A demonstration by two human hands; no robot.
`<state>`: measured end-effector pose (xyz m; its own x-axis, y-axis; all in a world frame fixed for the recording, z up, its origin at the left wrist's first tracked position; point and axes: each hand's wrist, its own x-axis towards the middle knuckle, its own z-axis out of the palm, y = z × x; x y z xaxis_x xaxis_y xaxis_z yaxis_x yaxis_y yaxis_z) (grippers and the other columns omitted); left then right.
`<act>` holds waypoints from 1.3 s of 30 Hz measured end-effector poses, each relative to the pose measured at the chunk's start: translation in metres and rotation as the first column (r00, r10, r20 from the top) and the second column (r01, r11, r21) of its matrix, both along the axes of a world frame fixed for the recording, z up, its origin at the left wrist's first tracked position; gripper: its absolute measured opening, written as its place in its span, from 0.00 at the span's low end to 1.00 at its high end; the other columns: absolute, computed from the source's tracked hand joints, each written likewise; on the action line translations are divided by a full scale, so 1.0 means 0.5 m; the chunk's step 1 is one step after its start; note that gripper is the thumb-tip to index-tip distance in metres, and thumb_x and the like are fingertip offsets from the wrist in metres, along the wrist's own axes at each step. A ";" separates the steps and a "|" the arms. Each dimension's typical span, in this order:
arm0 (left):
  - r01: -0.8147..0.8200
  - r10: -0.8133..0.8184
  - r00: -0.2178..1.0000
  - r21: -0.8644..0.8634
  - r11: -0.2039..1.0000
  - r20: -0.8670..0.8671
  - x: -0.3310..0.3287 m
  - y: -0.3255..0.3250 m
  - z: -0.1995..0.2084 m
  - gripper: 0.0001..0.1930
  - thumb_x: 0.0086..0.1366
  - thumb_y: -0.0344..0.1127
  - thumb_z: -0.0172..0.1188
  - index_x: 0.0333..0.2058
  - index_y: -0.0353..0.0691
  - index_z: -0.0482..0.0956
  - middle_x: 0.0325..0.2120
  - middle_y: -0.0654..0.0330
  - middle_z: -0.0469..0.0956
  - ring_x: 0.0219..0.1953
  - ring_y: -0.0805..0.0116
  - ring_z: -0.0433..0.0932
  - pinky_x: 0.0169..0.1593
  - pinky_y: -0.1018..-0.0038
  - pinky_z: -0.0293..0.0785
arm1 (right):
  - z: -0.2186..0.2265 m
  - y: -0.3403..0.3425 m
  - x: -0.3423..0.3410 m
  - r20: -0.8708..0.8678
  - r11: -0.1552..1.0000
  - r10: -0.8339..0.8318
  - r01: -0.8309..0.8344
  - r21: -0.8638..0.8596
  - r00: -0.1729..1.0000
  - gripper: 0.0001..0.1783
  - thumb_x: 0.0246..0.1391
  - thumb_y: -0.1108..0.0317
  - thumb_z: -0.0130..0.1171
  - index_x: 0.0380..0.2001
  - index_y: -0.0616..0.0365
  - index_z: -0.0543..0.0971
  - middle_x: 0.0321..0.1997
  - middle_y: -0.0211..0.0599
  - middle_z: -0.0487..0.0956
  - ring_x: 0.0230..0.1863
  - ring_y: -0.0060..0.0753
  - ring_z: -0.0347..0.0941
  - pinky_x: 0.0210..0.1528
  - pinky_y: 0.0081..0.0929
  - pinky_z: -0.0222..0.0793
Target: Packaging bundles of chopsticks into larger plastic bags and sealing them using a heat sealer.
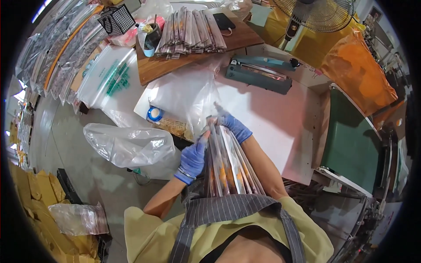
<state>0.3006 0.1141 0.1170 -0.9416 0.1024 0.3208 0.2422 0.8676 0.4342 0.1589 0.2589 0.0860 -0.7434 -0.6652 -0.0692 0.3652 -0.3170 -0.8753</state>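
— Blue nitrile covers both hands; how do the fingers sit on the left one?
— The left hand (193, 158) has its fingers curled together against the left face of a stack of flat packets (228, 164), thumb up near the top edge. It clamps the stack from that side.
— And where is that stack?
— Standing on edge against the person's striped apron (228, 210), in front of the white table (267, 118), leaning forward toward a clear plastic bag (188, 94) on the tabletop.
— The right hand?
— The right hand (234, 125) closes over the far top corner of the same stack, fingers folded down on the packets and one fingertip poking up toward the bag.
— What can't you make out?
— The lower ends of the packets are hidden behind the apron, and I cannot tell whether the bag's mouth is already around their tops. The prints on them are blurred; only orange patches show. The right palm is hidden by the stack.
— Farther right?
— A teal heat sealer (258, 72) on the table, then an orange bag (357, 72), partly cut off by the dark rim
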 end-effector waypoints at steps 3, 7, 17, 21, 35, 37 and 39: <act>-0.292 0.269 0.954 0.198 0.936 0.135 0.002 0.006 -0.118 0.18 0.63 0.33 0.36 0.51 0.44 0.66 0.38 0.57 0.75 0.32 0.59 0.76 0.37 0.69 0.71 | 0.038 0.018 0.018 -0.159 0.988 -0.156 0.151 -0.041 0.975 0.53 0.45 0.60 0.63 0.60 0.68 0.37 0.36 0.42 0.76 0.41 0.32 0.72 0.50 0.24 0.64; -0.283 -0.263 0.922 0.958 0.045 0.285 -0.103 0.082 -0.245 0.21 0.64 0.41 0.33 0.43 0.33 0.71 0.38 0.59 0.75 0.39 0.70 0.73 0.48 0.73 0.66 | -0.034 0.132 0.088 -0.548 0.820 -0.281 0.493 0.289 0.788 0.44 0.50 0.63 0.55 0.60 0.67 0.41 0.47 0.45 0.71 0.51 0.32 0.65 0.54 0.24 0.59; 0.468 -0.443 0.836 0.003 0.884 0.324 0.028 0.123 0.063 0.12 0.51 0.36 0.50 0.33 0.38 0.76 0.22 0.50 0.74 0.25 0.51 0.74 0.29 0.62 0.70 | 0.117 0.294 0.420 0.385 0.772 -0.586 0.347 0.532 0.713 0.24 0.60 0.51 0.39 0.38 0.63 0.73 0.28 0.32 0.73 0.30 0.23 0.67 0.36 0.26 0.68; 0.182 -0.238 0.969 0.468 0.865 0.062 -0.167 0.186 0.228 0.07 0.49 0.29 0.56 0.28 0.34 0.73 0.19 0.60 0.73 0.19 0.71 0.69 0.25 0.75 0.65 | 0.235 0.367 0.205 -0.946 0.368 0.275 0.891 0.267 0.170 0.11 0.43 0.73 0.54 0.34 0.63 0.72 0.26 0.49 0.73 0.29 0.52 0.70 0.31 0.36 0.66; 0.339 -0.315 0.932 0.745 0.575 -0.181 -0.394 0.255 0.346 0.05 0.50 0.25 0.55 0.19 0.33 0.76 0.12 0.67 0.72 0.17 0.82 0.68 0.22 0.80 0.66 | 0.480 0.309 0.096 -0.940 -0.115 0.330 0.992 0.048 0.083 0.16 0.39 0.70 0.58 0.35 0.59 0.71 0.38 0.42 0.72 0.44 0.47 0.67 0.44 0.37 0.61; 0.336 -0.435 0.892 0.828 0.448 -0.127 -0.310 0.303 0.375 0.04 0.51 0.23 0.54 0.20 0.33 0.76 0.15 0.66 0.73 0.18 0.82 0.70 0.23 0.80 0.69 | 0.439 0.263 0.126 -0.926 -0.062 0.370 0.993 -0.104 -0.074 0.23 0.39 0.69 0.57 0.43 0.60 0.67 0.46 0.44 0.70 0.50 0.50 0.62 0.51 0.41 0.55; 0.316 -0.531 0.845 0.857 0.408 -0.059 -0.254 0.290 0.381 0.04 0.52 0.23 0.54 0.20 0.34 0.76 0.17 0.66 0.74 0.18 0.81 0.71 0.24 0.80 0.71 | 0.363 0.297 0.093 -0.905 -0.137 0.407 0.970 -0.198 -0.127 0.21 0.40 0.70 0.56 0.42 0.60 0.68 0.39 0.44 0.72 0.42 0.50 0.67 0.45 0.40 0.61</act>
